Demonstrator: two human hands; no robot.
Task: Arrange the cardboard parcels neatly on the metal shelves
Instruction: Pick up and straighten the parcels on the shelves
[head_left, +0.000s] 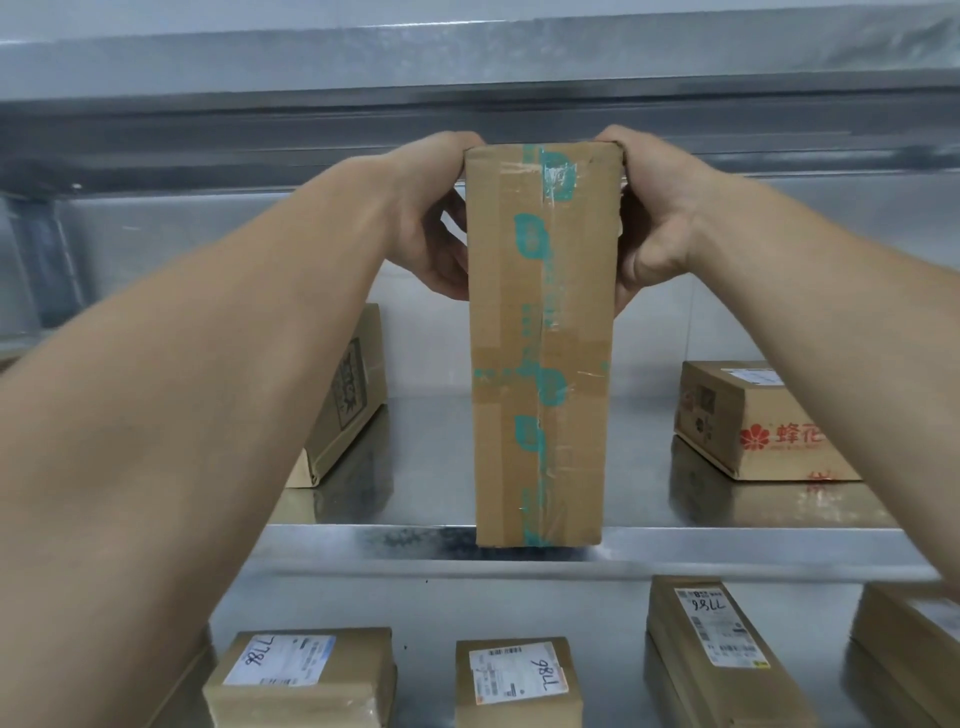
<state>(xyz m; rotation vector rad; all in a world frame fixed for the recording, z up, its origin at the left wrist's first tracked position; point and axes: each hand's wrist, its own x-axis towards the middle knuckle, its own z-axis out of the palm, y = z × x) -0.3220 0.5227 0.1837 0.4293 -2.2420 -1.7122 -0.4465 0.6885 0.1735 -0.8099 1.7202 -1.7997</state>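
HANDLING: I judge the parcel (540, 343) stiff and fairly light, its tape slick; grip the upper sides | LOOK: tall brown box, teal-printed tape lengthwise | HANDS: left hand (436, 223) and right hand (660, 223) curl round its top corners | PLACE: frame centre, upright, base at shelf (363, 540) front edge

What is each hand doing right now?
Left hand: gripping the tall brown cardboard parcel with teal-printed tape.
Right hand: gripping the same parcel's other side.
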